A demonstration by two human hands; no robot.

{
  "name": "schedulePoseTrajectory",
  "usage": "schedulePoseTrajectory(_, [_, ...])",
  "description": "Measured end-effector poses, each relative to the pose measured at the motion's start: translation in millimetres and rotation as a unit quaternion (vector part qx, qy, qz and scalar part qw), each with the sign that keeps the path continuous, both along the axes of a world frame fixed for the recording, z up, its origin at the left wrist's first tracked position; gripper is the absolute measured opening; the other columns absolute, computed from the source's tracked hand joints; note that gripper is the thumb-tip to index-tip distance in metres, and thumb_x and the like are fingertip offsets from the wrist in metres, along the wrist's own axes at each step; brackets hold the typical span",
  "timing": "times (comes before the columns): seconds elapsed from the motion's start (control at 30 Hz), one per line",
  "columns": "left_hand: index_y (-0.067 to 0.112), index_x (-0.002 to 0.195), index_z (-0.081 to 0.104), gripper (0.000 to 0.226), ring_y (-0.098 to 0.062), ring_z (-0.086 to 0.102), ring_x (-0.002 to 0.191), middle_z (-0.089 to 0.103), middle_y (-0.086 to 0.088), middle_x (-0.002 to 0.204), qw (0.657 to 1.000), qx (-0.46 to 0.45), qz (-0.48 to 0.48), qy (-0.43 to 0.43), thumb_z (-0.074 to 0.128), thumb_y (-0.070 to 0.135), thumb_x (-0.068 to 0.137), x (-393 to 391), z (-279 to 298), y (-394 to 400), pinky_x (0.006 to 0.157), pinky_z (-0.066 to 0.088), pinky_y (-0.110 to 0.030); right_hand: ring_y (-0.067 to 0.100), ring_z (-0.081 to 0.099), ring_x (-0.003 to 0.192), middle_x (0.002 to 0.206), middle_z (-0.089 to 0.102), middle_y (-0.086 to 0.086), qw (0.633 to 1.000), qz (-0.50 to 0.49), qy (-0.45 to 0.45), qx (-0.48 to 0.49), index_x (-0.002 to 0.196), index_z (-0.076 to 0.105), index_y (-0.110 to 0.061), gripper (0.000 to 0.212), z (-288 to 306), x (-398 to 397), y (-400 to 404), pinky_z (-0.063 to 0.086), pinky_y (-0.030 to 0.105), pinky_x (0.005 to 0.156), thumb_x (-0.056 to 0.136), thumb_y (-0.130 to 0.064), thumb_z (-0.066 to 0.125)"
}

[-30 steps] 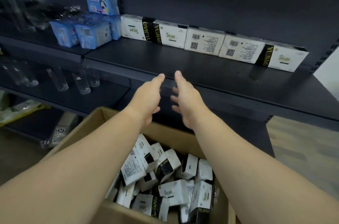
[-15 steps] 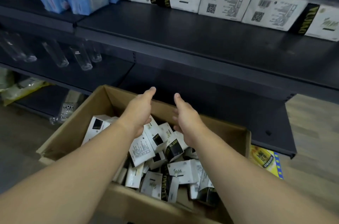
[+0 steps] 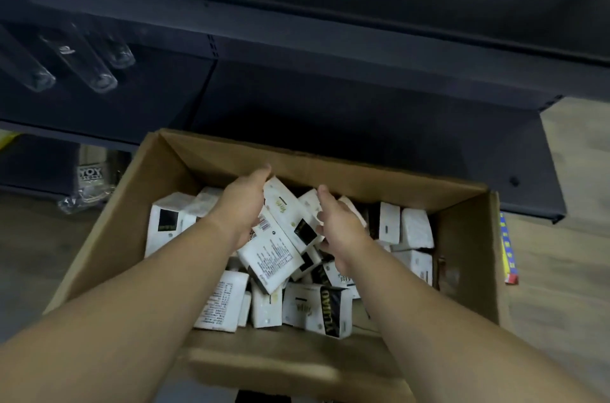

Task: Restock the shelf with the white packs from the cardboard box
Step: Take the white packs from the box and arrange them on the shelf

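left hand (image 3: 242, 204) | fingers loose over white packs (image 3: 270, 257) | right hand (image 3: 340, 226) likewise (in cardboard box (image 3: 462, 257))

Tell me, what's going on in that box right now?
Left hand and right hand flank white pack, fingers open. Cardboard box well stocked. Nothing blocking.

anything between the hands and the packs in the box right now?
Nothing visible. The cardboard box is open on top, and the left hand and right hand already flank the top white pack of the pile.
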State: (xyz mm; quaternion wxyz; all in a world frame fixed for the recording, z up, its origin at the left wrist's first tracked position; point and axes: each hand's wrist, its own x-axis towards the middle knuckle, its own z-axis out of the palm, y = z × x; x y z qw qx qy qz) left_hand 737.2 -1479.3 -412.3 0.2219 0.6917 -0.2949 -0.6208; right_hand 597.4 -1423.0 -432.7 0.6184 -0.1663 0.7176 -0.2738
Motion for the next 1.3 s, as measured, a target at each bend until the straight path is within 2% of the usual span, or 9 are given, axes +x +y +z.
schedulePoseTrajectory(0.1, [0.021, 0.099, 0.061, 0.034, -0.012, 0.058, 0.077, 0.064, 0.002, 0.093, 0.999, 0.008, -0.022, -0.022, 0.051, 0.053, 0.094, 4.8, -10.8, -4.8, 0.065, 0.044, -0.027, 0.023, 0.047, 0.126, 0.139, 0.05, -0.001, 1.0, -0.011, 0.001, 0.018, 0.141, 0.043, -0.03, 0.068, -12.2, 6.1, -3.4, 0.034, 0.051, 0.112, 0.088, -0.072, 0.043])
schedulePoseTrajectory(0.2, [0.024, 0.102, 0.062, 0.038, -0.023, 0.065, 0.093, 0.064, -0.002, 0.099, 0.998, 0.001, -0.042, -0.056, 0.054, 0.059, 0.088, 8.0, -21.6, -11.4, 0.085, 0.053, -0.039, 0.024, 0.049, 0.121, 0.138, 0.05, 0.0, 0.999, -0.019, 0.001, 0.048, 0.143, 0.042, -0.031, 0.07, -26.7, 8.5, -1.3, 0.037, 0.051, 0.11, 0.087, -0.073, 0.043])
schedulePoseTrajectory(0.3, [0.026, 0.084, 0.054, 0.027, -0.022, 0.063, 0.075, 0.058, -0.002, 0.082, 0.996, -0.005, -0.066, -0.067, 0.05, 0.051, 0.095, 10.0, -27.5, -12.8, 0.078, 0.055, -0.04, 0.027, 0.047, 0.124, 0.13, 0.05, -0.001, 0.997, -0.022, 0.003, 0.077, 0.145, 0.041, -0.031, 0.07, -38.7, 11.3, 3.2, 0.038, 0.051, 0.109, 0.088, -0.072, 0.042])
schedulePoseTrajectory(0.4, [0.016, 0.097, 0.057, 0.029, -0.012, 0.056, 0.067, 0.058, 0.002, 0.081, 0.989, -0.03, -0.101, -0.099, 0.049, 0.044, 0.099, 15.3, -36.3, -12.3, 0.062, 0.046, -0.027, 0.027, 0.051, 0.115, 0.124, 0.052, 0.001, 0.995, -0.033, 0.017, 0.089, 0.14, 0.044, -0.024, 0.065, -46.2, 15.7, 6.3, 0.041, 0.045, 0.104, 0.092, -0.067, 0.042])
schedulePoseTrajectory(0.53, [0.007, 0.12, 0.058, 0.043, -0.015, 0.052, 0.073, 0.054, 0.002, 0.085, 0.988, -0.04, -0.109, -0.104, 0.048, 0.043, 0.1, 21.4, -51.1, -14.2, 0.067, 0.043, -0.026, 0.018, 0.049, 0.08, 0.098, 0.052, 0.002, 0.992, -0.091, 0.041, 0.081, 0.129, 0.048, -0.016, 0.058, -55.3, 21.8, 9.1, 0.04, 0.035, 0.075, 0.093, -0.06, 0.048])
schedulePoseTrajectory(0.7, [0.004, 0.127, 0.054, 0.048, -0.022, 0.06, 0.086, 0.061, -0.004, 0.099, 0.979, -0.034, -0.149, -0.135, 0.046, 0.043, 0.1, 20.2, -57.6, -19.0, 0.072, 0.044, -0.02, 0.023, 0.047, 0.101, 0.113, 0.053, 0.003, 0.988, -0.101, 0.046, 0.11, 0.142, 0.037, -0.014, 0.06, -58.6, 27.8, 18.5, 0.035, 0.035, 0.089, 0.097, -0.052, 0.049])
schedulePoseTrajectory(0.8, [0.014, 0.118, 0.056, 0.035, -0.005, 0.051, 0.067, 0.054, 0.005, 0.083, 0.971, -0.029, -0.176, -0.16, 0.046, 0.042, 0.1, 21.6, -62.6, -21.8, 0.047, 0.039, -0.016, 0.019, 0.053, 0.098, 0.102, 0.055, -0.002, 0.988, -0.057, 0.006, 0.145, 0.13, 0.045, -0.015, 0.049, -62.8, 37.7, 26.1, 0.042, 0.036, 0.096, 0.097, -0.05, 0.051])
schedulePoseTrajectory(1.07, [0.01, 0.104, 0.061, 0.038, -0.023, 0.064, 0.085, 0.069, -0.008, 0.098, 0.96, 0.04, -0.21, -0.182, 0.052, 0.043, 0.09, 46.0, -76.2, -8.9, 0.07, 0.048, -0.031, 0.023, 0.052, 0.066, 0.086, 0.06, 0.008, 0.981, -0.004, -0.036, 0.19, 0.106, 0.065, -0.012, 0.037, -63.8, 64.3, 29.9, 0.044, 0.032, 0.067, 0.091, -0.044, 0.054])
schedulePoseTrajectory(1.3, [0.012, 0.079, 0.054, 0.025, -0.016, 0.057, 0.066, 0.061, -0.005, 0.079, 0.968, 0.037, -0.181, -0.172, 0.052, 0.031, 0.095, 41.4, -56.0, -13.4, 0.05, 0.04, -0.025, 0.018, 0.049, 0.068, 0.079, 0.055, 0.002, 0.984, -0.039, 0.002, 0.173, 0.098, 0.061, -0.011, 0.021, -48.7, 46.9, 25.9, 0.04, 0.027, 0.061, 0.093, -0.03, 0.053])
